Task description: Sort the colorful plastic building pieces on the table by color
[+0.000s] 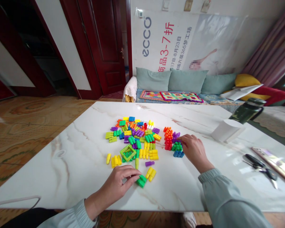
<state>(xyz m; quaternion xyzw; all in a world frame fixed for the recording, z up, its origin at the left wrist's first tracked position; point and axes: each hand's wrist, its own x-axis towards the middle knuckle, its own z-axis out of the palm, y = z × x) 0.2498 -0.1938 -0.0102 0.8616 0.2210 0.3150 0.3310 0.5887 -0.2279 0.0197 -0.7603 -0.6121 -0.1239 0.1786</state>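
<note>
On the near side of the table, my left hand [122,179] pinches a green toy building block [141,181] between thumb and fingers. Two yellow blocks [151,174] lie just to its right. My right hand [194,151] is closed, its fingertips on a purple block [176,136] in a tight sorted group. That group also has orange-red blocks [168,138] on its left, green blocks [177,146] and blue blocks [178,154] toward me. Left of it spreads a loose mixed pile of blocks [137,132], with a lime square frame [128,153] on its near side.
The blocks lie on a white marbled table [80,158]. To the right are a white box [228,130], a dark green flask [248,110], scissors with black handles [261,166] and a phone [275,161]. A sofa with grey-green cushions [187,80] stands behind.
</note>
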